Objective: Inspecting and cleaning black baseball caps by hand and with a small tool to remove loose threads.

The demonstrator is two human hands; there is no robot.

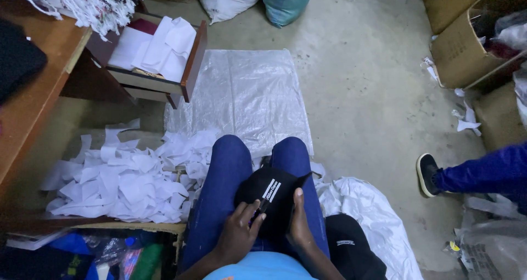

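Black cap (273, 192) with a white label on it sat on the person's lap, across blue-trousered knees, and it looked light, soft and floppy, so I'd guess it's best held by the stiffer edge rather than the crown. Left hand (240, 230) was curled onto its near side with fingers pinching at the fabric, while the right hand (300, 222) lay flat along the right edge, thumb pressed up against it. Just beside the right thigh lay a second black cap (351, 250) on a white sack (368, 203), with a heap of white paper scraps (121, 184) on the floor to the left and a clear plastic sheet (247, 93) spread ahead.
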